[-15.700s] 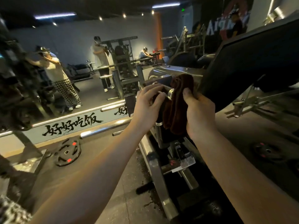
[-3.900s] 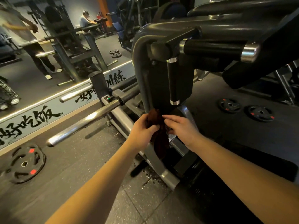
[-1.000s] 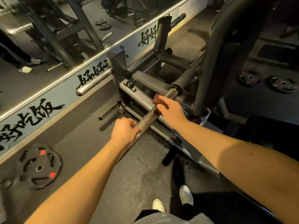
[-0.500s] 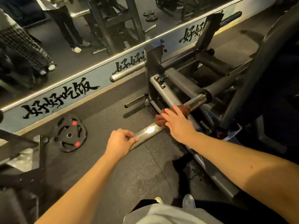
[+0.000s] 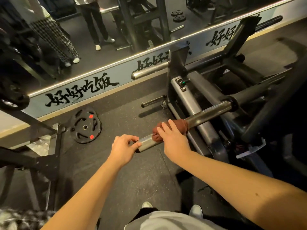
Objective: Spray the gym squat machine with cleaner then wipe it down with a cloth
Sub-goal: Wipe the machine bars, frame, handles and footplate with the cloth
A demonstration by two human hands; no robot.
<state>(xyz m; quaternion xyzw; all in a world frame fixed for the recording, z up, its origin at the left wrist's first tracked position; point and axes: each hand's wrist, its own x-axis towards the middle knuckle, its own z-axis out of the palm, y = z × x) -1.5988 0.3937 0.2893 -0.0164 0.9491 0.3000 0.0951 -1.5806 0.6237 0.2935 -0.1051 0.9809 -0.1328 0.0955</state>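
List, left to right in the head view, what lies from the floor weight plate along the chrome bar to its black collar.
Weight plate → left hand gripping the bar's tip → brown cloth wrapped round the bar, held by the right hand → bare stretch of chrome bar → black collar.

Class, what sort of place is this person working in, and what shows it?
Most likely a gym: a weight plate lies on the floor, a metal bar sticks out from a machine frame, and a long wall mirror runs behind.
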